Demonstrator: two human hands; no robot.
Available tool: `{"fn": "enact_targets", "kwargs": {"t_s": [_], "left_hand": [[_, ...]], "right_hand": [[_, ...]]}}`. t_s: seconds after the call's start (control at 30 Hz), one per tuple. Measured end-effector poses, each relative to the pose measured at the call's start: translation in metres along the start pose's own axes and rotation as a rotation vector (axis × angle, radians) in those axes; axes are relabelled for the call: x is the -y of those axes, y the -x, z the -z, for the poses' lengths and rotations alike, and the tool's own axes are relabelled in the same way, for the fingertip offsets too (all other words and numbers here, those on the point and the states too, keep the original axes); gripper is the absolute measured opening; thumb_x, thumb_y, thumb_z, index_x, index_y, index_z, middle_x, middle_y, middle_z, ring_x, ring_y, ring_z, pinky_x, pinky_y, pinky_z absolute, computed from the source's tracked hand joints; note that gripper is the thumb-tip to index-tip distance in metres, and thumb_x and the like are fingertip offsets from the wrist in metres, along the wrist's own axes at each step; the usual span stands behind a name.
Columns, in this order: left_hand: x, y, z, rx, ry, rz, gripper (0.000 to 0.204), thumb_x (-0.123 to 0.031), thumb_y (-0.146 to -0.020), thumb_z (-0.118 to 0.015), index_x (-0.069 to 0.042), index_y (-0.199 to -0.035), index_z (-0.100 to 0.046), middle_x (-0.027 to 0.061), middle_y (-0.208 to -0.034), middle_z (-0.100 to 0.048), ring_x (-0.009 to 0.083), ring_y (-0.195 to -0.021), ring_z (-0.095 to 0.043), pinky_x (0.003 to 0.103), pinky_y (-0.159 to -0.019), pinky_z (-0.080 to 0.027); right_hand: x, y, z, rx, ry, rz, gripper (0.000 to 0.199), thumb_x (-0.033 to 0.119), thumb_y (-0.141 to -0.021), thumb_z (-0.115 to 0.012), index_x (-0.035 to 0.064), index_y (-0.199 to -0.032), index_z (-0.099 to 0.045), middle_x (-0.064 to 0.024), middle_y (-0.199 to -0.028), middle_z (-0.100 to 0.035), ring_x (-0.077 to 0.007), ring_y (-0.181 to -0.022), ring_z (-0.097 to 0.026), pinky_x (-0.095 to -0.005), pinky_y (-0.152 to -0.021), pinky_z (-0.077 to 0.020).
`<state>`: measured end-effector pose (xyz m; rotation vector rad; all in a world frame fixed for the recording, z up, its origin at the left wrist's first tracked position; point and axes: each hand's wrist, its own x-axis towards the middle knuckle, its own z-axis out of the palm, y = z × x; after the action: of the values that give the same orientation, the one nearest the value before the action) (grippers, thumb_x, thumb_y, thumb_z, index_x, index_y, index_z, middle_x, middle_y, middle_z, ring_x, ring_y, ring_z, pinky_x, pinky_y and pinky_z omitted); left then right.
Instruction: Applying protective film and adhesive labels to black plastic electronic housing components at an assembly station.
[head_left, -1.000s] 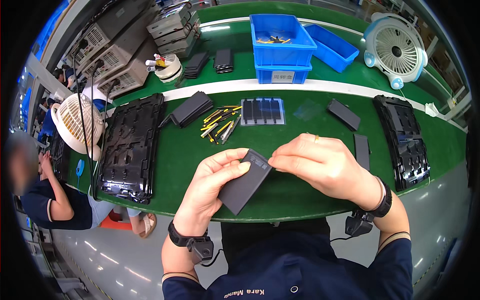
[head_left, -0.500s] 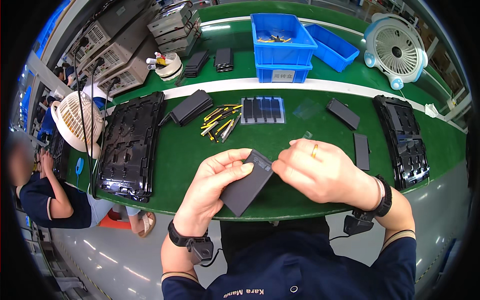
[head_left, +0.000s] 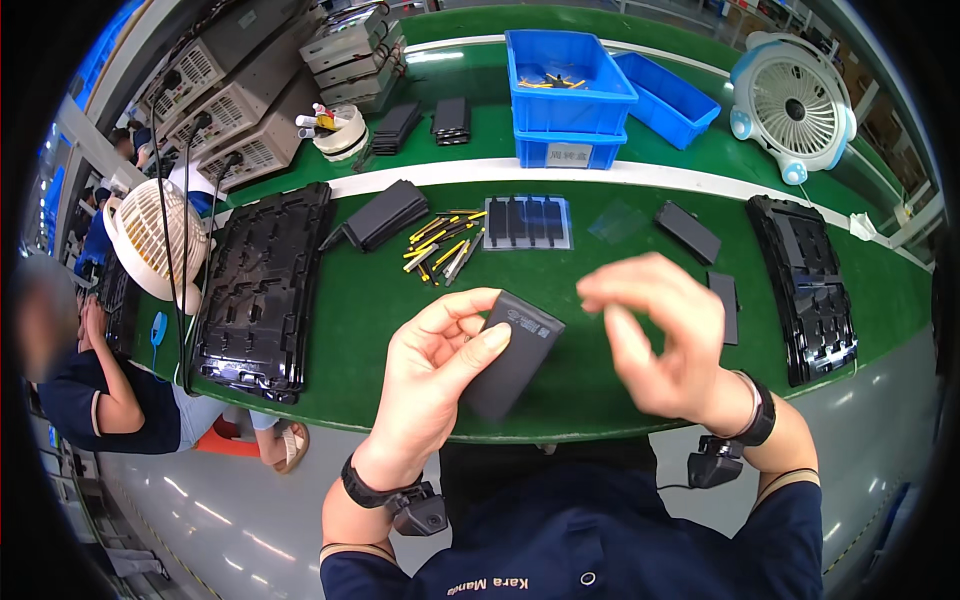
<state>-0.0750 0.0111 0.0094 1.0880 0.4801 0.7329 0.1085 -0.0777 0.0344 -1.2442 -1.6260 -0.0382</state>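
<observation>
My left hand [head_left: 418,372] grips a flat black rectangular pack [head_left: 513,362] by its left edge, thumb on top and fingers behind. The pack is tilted above the table's near edge, with small grey print at its upper end. To the right of it, my right hand [head_left: 668,335] is in the air, thumb and fingers apart, touching nothing that I can make out. Beyond the hands lie a clear sheet with several black strips [head_left: 527,221], a thin clear film [head_left: 614,222] and a loose pile of yellow-and-black strips [head_left: 440,243].
Black plastic trays stand at left [head_left: 262,290] and right [head_left: 805,285]. Two similar black packs lie at right, one farther back [head_left: 688,231], one nearer [head_left: 722,308]; more are stacked [head_left: 378,215] at back left. Blue bins [head_left: 570,110], a fan [head_left: 795,105] and another person [head_left: 125,390] surround the table.
My right hand has moved off the pack's upper edge, and its fingers have opened. My left hand has shifted the pack slightly right and turned its printed face more toward view.
</observation>
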Motion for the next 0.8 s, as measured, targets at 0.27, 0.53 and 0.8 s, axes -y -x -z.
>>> {"fn": "enact_targets", "kwargs": {"t_s": [0.27, 0.53, 0.8], "left_hand": [[0.005, -0.002, -0.004, -0.001, -0.105, -0.121, 0.027, -0.001, -0.085, -0.061, 0.001, -0.111, -0.055, 0.0077, -0.092, -0.064, 0.0102, -0.083, -0.061, 0.024, -0.077, -0.050], [0.015, -0.012, 0.008, 0.089, 0.394, 0.207, 0.023, -0.011, -0.090, -0.055, -0.008, -0.113, -0.054, 0.0079, -0.103, -0.062, 0.0151, -0.087, -0.063, 0.029, -0.072, -0.056], [0.022, -0.013, 0.011, 0.131, 0.536, 0.220, 0.023, -0.011, -0.091, -0.053, -0.008, -0.114, -0.053, 0.0065, -0.102, -0.061, 0.0136, -0.086, -0.064, 0.031, -0.070, -0.059]], "right_hand": [[-0.002, 0.002, -0.015, 0.209, -0.834, -0.846, 0.012, 0.007, -0.083, -0.065, -0.0040, -0.087, -0.064, -0.0090, -0.082, -0.066, -0.0113, -0.070, -0.063, -0.0222, -0.066, -0.0523], [0.000, 0.005, -0.025, 0.124, -0.938, -0.641, 0.031, -0.002, -0.081, -0.063, -0.0046, -0.111, -0.058, -0.0090, -0.094, -0.063, -0.0127, -0.088, -0.061, -0.0251, -0.079, -0.0528], [0.001, 0.006, -0.025, 0.032, -0.707, -0.528, 0.022, -0.001, -0.077, -0.068, 0.0007, -0.099, -0.066, -0.0061, -0.085, -0.060, -0.0134, -0.082, -0.061, -0.0253, -0.077, -0.0539]]}}
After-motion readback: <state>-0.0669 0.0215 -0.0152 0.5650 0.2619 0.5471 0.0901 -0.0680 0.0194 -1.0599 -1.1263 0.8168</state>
